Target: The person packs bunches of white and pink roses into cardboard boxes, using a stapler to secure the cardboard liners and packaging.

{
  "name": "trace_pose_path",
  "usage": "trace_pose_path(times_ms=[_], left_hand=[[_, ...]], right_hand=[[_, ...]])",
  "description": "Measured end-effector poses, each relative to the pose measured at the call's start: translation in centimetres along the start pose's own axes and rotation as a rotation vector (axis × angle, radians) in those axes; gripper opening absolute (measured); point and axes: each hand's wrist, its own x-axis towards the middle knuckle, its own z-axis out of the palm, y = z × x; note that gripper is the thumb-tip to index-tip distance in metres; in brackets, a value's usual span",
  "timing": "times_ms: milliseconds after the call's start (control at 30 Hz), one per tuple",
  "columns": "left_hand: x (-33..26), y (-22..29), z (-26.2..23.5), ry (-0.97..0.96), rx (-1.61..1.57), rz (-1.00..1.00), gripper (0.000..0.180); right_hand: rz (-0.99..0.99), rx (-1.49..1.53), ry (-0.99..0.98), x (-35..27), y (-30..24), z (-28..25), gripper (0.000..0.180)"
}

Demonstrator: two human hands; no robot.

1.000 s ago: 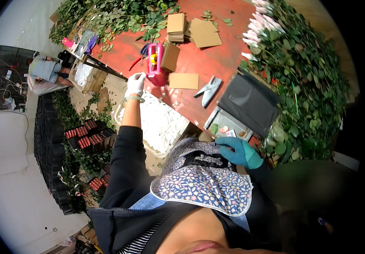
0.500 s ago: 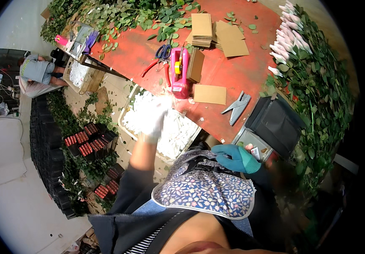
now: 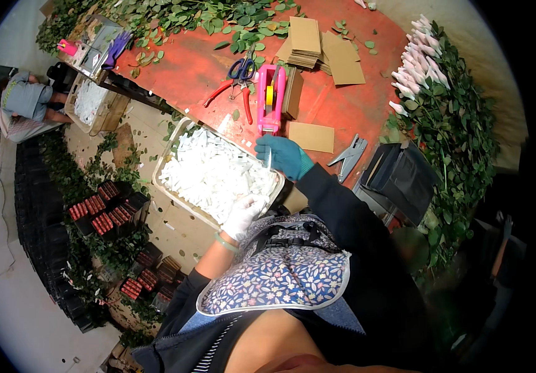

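My left hand point(image 3: 243, 216), in a white glove, is over the near edge of a plastic bin point(image 3: 184, 198) heaped with small white sleeve-like pieces. Its fingers are curled together; white on white hides whatever they may hold. My right hand point(image 3: 283, 156), in a teal glove, is just in front of a pink tape dispenser point(image 3: 270, 102) with a yellow core, above the bin's right end. A thin pale strip point(image 3: 270, 159) shows at its closed fingers. Red-handled pliers point(image 3: 247, 104) and dark blue-handled scissors point(image 3: 242, 69) lie left of the dispenser.
On the red table point(image 3: 178, 87) are stacked brown cards point(image 3: 304, 36), a single card point(image 3: 311, 137), a grey stapler point(image 3: 348, 156) and loose leaves. Leafy stems with pale wrapped heads point(image 3: 420, 59) line the right side. A dark bag point(image 3: 404, 177) stands nearby. Another person point(image 3: 28, 99) bends at far left.
My right hand has moved from beside my apron up to the front of the tape dispenser. My left hand has drawn back toward me from the bin's far side to its near edge.
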Motion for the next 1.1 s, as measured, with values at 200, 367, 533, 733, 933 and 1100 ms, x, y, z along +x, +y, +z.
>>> trace_pose_path(times_ms=[200, 367, 533, 733, 933, 1100], left_hand=[[2.8, -2.7, -2.2, -0.035, 0.064, -0.221, 0.012], [5.0, -8.6, -6.1, -0.154, -0.051, -0.235, 0.009], [4.4, -3.5, 4.8, -0.425, 0.035, -0.252, 0.027], [6.0, 3.9, 21.8, -0.576, 0.529, 0.319, 0.034], [7.3, 7.8, 34.6, -0.488, 1.306, 0.499, 0.031], [8.1, 7.5, 37.4, -0.448, 1.817, 0.527, 0.037]], right_hand=[[0.116, 0.222, -0.134, 4.8, 5.7, -6.4, 0.026], [-0.311, -0.109, -0.175, -3.6, 5.4, -1.2, 0.03], [-0.619, -0.684, 0.115, -18.3, -1.8, -1.1, 0.033], [-1.04, -0.591, 0.704, -32.4, -8.3, -7.1, 0.03], [-1.084, -0.607, 0.979, -37.3, -10.8, -16.0, 0.03], [-1.075, -0.898, 1.082, -36.9, -10.1, -18.2, 0.021]])
